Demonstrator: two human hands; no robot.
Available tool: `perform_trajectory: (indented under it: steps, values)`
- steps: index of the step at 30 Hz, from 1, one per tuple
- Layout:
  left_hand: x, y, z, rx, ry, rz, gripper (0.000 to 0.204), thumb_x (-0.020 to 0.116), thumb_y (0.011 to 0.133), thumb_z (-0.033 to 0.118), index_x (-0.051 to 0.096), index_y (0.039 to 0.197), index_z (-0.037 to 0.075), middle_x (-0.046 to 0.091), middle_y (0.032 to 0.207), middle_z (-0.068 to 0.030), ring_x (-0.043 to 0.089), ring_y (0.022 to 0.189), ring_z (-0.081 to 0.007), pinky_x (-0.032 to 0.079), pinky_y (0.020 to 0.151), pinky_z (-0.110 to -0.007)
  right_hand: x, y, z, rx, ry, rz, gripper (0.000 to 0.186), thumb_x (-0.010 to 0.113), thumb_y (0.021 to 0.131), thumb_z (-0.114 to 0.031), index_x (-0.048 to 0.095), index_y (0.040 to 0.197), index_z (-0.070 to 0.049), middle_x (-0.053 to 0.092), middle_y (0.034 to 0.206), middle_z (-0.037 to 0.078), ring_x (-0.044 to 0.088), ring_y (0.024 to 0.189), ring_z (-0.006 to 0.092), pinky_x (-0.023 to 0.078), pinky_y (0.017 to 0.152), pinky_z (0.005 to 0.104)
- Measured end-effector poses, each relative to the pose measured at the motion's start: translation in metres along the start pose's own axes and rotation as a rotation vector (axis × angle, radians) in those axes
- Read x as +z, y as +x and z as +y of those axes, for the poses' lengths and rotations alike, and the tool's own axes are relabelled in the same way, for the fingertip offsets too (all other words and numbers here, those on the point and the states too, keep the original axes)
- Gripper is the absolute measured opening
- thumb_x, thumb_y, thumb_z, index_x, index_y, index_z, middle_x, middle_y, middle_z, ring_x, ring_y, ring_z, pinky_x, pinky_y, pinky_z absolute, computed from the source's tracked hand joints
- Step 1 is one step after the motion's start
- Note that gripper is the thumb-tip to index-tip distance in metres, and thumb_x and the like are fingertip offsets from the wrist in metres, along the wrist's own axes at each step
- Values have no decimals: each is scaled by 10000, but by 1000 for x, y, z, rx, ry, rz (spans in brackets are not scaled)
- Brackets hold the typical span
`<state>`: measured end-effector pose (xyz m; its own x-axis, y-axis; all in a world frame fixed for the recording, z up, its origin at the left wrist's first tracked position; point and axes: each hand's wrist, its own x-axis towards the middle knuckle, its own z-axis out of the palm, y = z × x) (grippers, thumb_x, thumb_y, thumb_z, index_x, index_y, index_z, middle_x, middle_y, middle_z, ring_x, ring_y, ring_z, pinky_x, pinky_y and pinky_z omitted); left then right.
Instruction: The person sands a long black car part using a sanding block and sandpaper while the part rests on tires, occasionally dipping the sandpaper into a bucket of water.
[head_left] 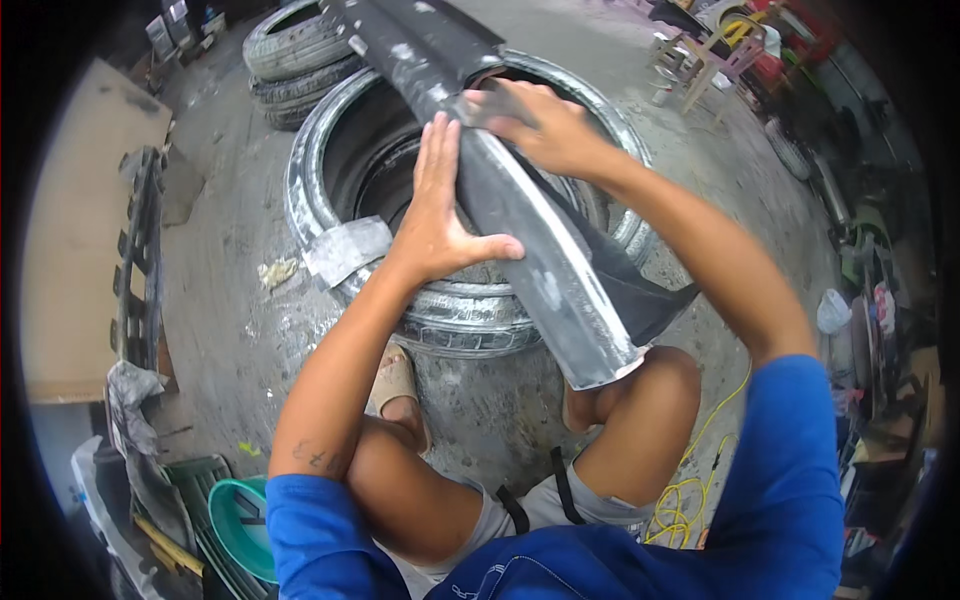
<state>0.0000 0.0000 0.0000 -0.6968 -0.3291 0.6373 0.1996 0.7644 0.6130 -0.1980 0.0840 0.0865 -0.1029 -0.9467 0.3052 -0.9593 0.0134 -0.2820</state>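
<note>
A long dark grey panel [530, 260], with a pale white strip along one edge, lies diagonally across the top of a dusty tire [470, 310]. My left hand [445, 210] rests on the panel with fingers stretched flat and thumb spread across it. Farther along the same panel, my right hand [535, 130] is closed around something dark and blurred at the panel's edge, too indistinct to name. A crumpled pale rag or paper [350, 250] sits on the tire's left rim.
Stacked tires [295, 85] stand behind. A cardboard sheet [80, 250] and a teal basin [230, 530] are on the left. Chairs [710, 65], a yellow cord [680, 500] and clutter line the right. My knees are just below the panel.
</note>
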Motion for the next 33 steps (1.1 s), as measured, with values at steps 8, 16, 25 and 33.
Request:
perform_trajectory:
  steps: [8, 16, 25, 33]
  values:
    - [-21, 13, 5, 29, 66, -41, 1545, 876, 516, 756, 129, 1627, -15, 85, 1689, -292, 64, 1573, -458, 119, 1264, -535, -14, -48, -6, -100, 75, 168, 452, 632, 986, -248, 589, 1416, -114, 668, 1326, 91, 567, 1276, 303, 412, 1079, 460]
    - [-7, 0, 3, 3, 43, 13, 1572, 847, 499, 802, 130, 1624, -29, 93, 1686, -299, 73, 1575, -451, 114, 1266, -523, -12, -23, -33, 107, -57, 110, 532, 622, 990, -414, 560, 1462, -174, 619, 1381, 114, 520, 1358, 292, 359, 1098, 547]
    - [0, 7, 6, 24, 21, 11, 1556, 881, 502, 755, 135, 1626, -21, 95, 1688, -292, 62, 1577, -447, 125, 1267, -525, -6, 1, -15, 79, 33, 143, 489, 632, 977, -414, 614, 1410, -187, 672, 1283, 135, 571, 1278, 308, 340, 1050, 529]
    - [4, 5, 15, -1, 29, -1, 1549, 883, 508, 747, 134, 1625, -23, 83, 1688, -297, 61, 1579, -437, 125, 1268, -521, -40, -66, -13, -178, 120, 155, 408, 718, 921, -330, 708, 1254, -93, 694, 1094, 168, 647, 1037, 342, 493, 923, 460]
